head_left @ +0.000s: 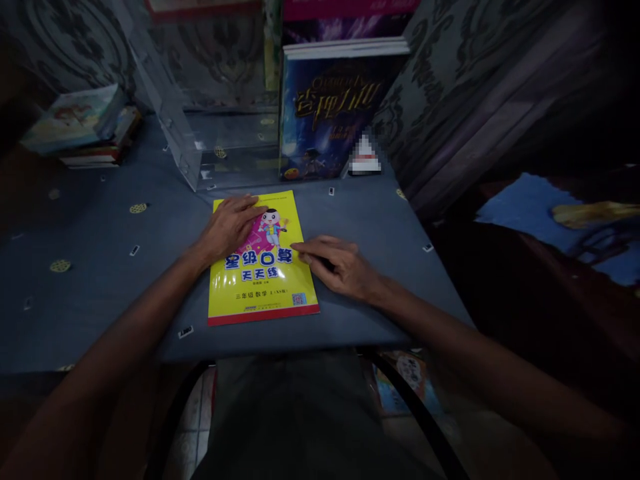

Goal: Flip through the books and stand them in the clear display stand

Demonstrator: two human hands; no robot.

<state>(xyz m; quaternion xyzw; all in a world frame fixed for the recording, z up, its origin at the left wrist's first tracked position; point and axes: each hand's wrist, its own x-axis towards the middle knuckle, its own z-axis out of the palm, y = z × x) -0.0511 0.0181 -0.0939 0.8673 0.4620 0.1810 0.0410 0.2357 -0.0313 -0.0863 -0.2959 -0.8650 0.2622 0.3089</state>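
A yellow workbook point(273, 290) with a red bottom strip, a cartoon child and blue Chinese lettering lies closed on the table. Flat across the upper left of its cover rests my left hand point(233, 227), fingers stretched out and holding nothing. My right hand point(343, 267) is at the book's right edge, its thumb and index finger brought together in a pinch. Those fingertips touch the cover or sit just over it. Whether anything is between them cannot be seen.
A clear acrylic stand point(175, 133) is behind the workbook, with a dark blue book point(335, 113) upright at its right. Stacked books point(80, 123) lie at the back left. A patterned grey cloth covers the table point(110, 267). Below its front edge is a colourful printed item point(407, 383).
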